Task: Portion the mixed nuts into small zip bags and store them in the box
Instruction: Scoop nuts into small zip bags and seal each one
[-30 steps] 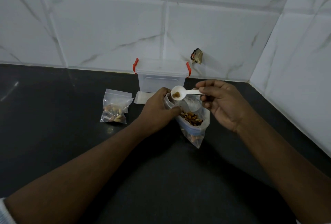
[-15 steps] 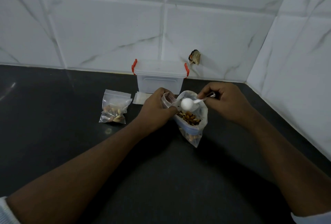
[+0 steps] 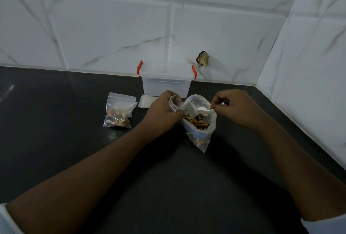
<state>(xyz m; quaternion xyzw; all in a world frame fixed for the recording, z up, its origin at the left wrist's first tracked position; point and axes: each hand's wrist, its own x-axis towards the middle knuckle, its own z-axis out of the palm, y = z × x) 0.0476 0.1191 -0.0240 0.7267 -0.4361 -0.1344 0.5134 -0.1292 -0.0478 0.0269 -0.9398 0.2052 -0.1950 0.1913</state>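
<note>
With our left hand [image 3: 162, 114] gripping the small zip bag [image 3: 173, 102] beside the big nut bag [image 3: 202, 134] on the counter [image 3: 56, 130] and our right hand [image 3: 236, 106] pinching the spoon [image 3: 203, 111] dipped in its nuts, we should lift a level scoop slowly

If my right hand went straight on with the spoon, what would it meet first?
Likely the mixed nuts in the open bag, where the spoon points; the left hand lies just beyond.
</note>
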